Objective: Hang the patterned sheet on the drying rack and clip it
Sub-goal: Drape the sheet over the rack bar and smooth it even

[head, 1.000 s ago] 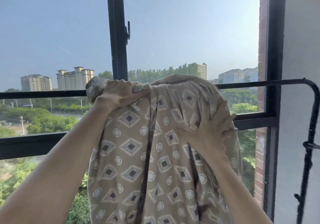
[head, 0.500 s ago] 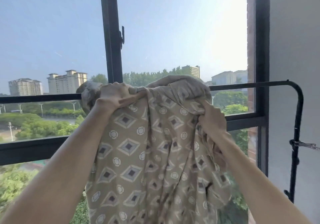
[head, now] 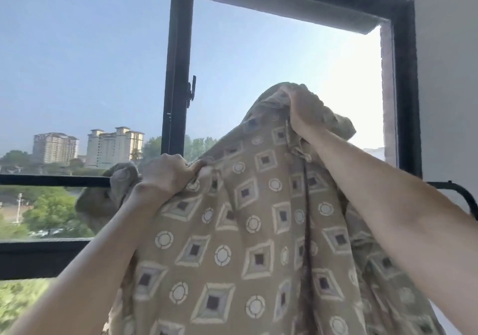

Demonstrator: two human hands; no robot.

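The tan patterned sheet [head: 232, 231], printed with diamonds and circles, hangs bunched in front of me over the black top bar of the drying rack [head: 51, 180]. My left hand [head: 168, 174] grips the sheet's upper edge right at the bar. My right hand [head: 302, 109] grips a bunch of the fabric and holds it well above the bar. The rack's curved right corner [head: 463, 195] shows past my right forearm. The sheet hides the bar's middle. No clip is in view.
Behind the rack is a black-framed window with a vertical post [head: 178, 76] carrying a handle [head: 191, 91]. A white wall [head: 450, 89] borders the window on the right. Trees and tall buildings [head: 113, 146] lie outside.
My right hand has closed on the fabric and lifted it from below the bar to high above it. My left hand stays at the bar. The view has tilted upward.
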